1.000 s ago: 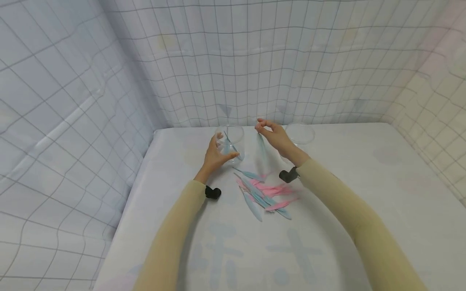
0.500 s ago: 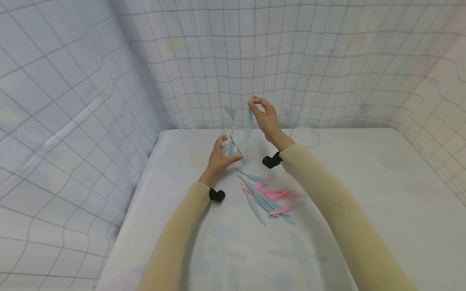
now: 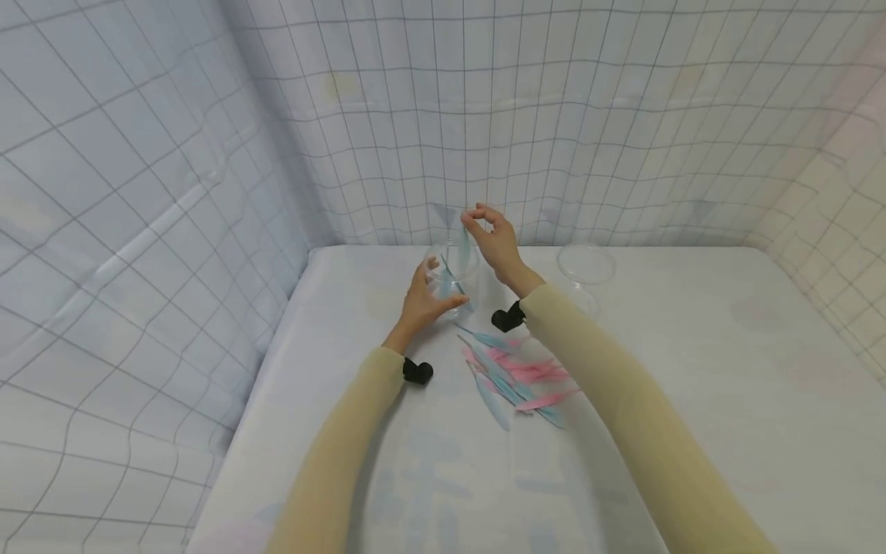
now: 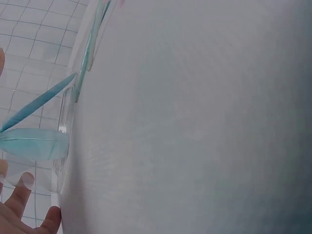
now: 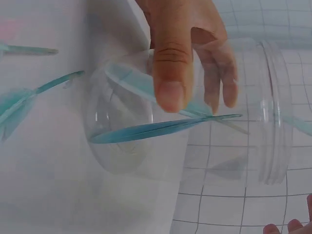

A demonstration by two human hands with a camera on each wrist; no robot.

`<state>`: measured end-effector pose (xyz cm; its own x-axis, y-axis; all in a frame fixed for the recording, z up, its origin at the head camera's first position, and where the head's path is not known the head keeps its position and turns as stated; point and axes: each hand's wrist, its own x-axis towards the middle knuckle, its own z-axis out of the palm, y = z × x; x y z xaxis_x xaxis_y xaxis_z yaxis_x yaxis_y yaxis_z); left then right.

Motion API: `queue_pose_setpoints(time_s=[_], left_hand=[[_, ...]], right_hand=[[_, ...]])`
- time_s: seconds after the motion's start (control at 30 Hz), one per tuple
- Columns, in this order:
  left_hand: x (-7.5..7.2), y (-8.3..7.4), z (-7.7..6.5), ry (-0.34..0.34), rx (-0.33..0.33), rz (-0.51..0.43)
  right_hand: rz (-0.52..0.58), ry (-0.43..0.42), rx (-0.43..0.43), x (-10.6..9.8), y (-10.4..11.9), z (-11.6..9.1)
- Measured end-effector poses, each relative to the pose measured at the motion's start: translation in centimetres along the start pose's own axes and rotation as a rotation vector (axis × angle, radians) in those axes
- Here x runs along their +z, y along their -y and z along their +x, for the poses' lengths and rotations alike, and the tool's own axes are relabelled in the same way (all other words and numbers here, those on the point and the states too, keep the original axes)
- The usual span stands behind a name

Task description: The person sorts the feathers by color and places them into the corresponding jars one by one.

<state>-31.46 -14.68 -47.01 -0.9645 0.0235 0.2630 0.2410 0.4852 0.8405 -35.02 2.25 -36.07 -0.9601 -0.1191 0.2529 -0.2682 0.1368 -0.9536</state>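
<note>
So the left hand (image 3: 422, 304) has its grip wrapped around a clear jar (image 3: 474, 286) on the worktop (image 3: 346, 308), and the right hand (image 3: 494, 242) is pinching a light blue feather (image 3: 464, 245) by one end, hanging it at the jar's mouth. The head view gets you the whole layout: a pile of pink and blue feathers (image 3: 493, 402) just in front, plus a second jar (image 3: 614, 267) off to the right.

The right wrist view is way better for what's in the jar: at least two blue feathers (image 5: 146, 131), one darker, leaning across each other, and the left thumb on the near wall. Tip of the held feather shows right at the rim there, but its pinched end is out of frame, and only a few right fingertips poke into the corner. Left wrist is mostly bare worktop, with the jar and fingers chopped by the edge. The right sleeve (image 3: 609, 385) covers bits of the second jar and pile. Clear plastic-looking walls are pretty hard to trace.
</note>
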Motion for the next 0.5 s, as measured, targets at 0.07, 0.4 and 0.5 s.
queue_pose_setpoints(time_s=[0.07,0.4,0.5], left_hand=[[0.0,0.0,0.0,0.002,-0.002,0.0],[-0.2,-0.2,0.3,0.024,-0.025,0.007],[-0.2,-0.1,0.5,0.019,-0.023,-0.001]], right_hand=[[-0.026,0.031,0.037,-0.2,-0.5,-0.2],[-0.116,0.104,0.078,-2.2,-2.8,-1.5],[-0.136,0.119,0.117,-2.8,-3.5,-2.2]])
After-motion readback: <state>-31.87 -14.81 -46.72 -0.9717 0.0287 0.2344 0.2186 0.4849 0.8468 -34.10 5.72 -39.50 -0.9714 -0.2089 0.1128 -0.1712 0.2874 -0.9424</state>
